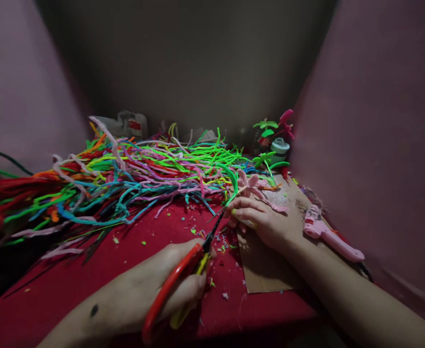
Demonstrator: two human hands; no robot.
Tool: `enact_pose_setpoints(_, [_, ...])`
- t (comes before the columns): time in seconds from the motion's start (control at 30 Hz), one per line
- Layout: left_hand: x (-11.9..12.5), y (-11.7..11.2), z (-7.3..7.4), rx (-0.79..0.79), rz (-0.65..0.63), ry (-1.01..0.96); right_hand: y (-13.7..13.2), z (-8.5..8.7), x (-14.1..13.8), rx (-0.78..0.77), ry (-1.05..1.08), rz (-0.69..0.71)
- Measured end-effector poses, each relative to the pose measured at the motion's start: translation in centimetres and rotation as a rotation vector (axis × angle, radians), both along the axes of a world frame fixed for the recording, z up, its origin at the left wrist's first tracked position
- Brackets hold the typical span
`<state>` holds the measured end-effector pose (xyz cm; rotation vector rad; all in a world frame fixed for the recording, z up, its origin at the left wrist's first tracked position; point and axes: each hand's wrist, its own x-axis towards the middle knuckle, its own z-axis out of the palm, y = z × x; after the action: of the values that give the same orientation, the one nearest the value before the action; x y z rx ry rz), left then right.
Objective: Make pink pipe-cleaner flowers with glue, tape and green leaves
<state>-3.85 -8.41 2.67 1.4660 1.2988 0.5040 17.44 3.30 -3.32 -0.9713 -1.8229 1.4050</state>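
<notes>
My left hand (158, 273) is closed around scissors (176, 275) with one red and one yellow handle loop. Their dark blades point up and away, the tips close to my right fingertips. My right hand (261, 220) pinches a bright green pipe cleaner piece (233, 178), which curves up from the fingers. Just beyond those fingers is a pink pipe cleaner flower (247, 181); whether it is joined to the green piece I cannot tell. Under my right hand lies a piece of cardboard (265, 273).
A large heap of multicoloured pipe cleaners (154, 169) covers the left and back of the red-covered table (133, 258). To the right is a pink glue gun (333, 237). A pale-lidded bottle (279, 146) and green flower shapes (263, 158) stand behind. Small clippings are scattered near the blades.
</notes>
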Motion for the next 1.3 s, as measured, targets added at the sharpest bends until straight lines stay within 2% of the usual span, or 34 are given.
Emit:
enact_pose_setpoints(0.1, [0.7,1.0,0.6,-0.078,-0.142,0.077,0.0,0.0,0.0,-0.038,-0.010,0.018])
enact_pose_setpoints(0.17, [0.7,1.5,0.4,-0.109,-0.177,0.098,0.0,0.2,0.0,-0.043,-0.022,0.034])
enact_pose_setpoints(0.3, [0.7,2.1,-0.5,-0.107,-0.182,0.115,0.0,0.9,0.0,-0.032,-0.047,0.028])
enact_pose_setpoints(0.43, [0.9,2.5,-0.9,-0.073,-0.192,0.112,0.0,1.0,0.0,0.007,-0.084,-0.015])
enact_pose_setpoints(0.57, [0.8,3.1,-1.2,-0.048,-0.191,0.122,0.1,0.6,-0.1,-0.055,-0.034,0.037])
enact_pose_setpoints(0.7, [0.6,3.6,-1.8,-0.006,-0.204,0.114,0.1,0.8,-0.2,-0.040,-0.043,0.088])
enact_pose_setpoints(0.87, [0.5,3.5,-1.6,0.036,-0.225,0.182,-0.4,1.9,-0.4,-0.033,-0.060,0.074])
enact_pose_setpoints(0.97, [0.8,3.4,-1.2,0.118,-0.253,0.310,-0.5,1.9,-0.4,-0.020,-0.068,0.069])
enact_pose_setpoints(1.1, [1.4,3.2,-1.0,0.276,-0.268,0.570,-0.1,1.0,0.0,-0.011,-0.071,0.064])
enact_pose_setpoints(1.3, [1.9,3.3,-0.8,0.306,-0.298,0.808,0.4,-0.2,0.2,0.013,-0.072,0.061])
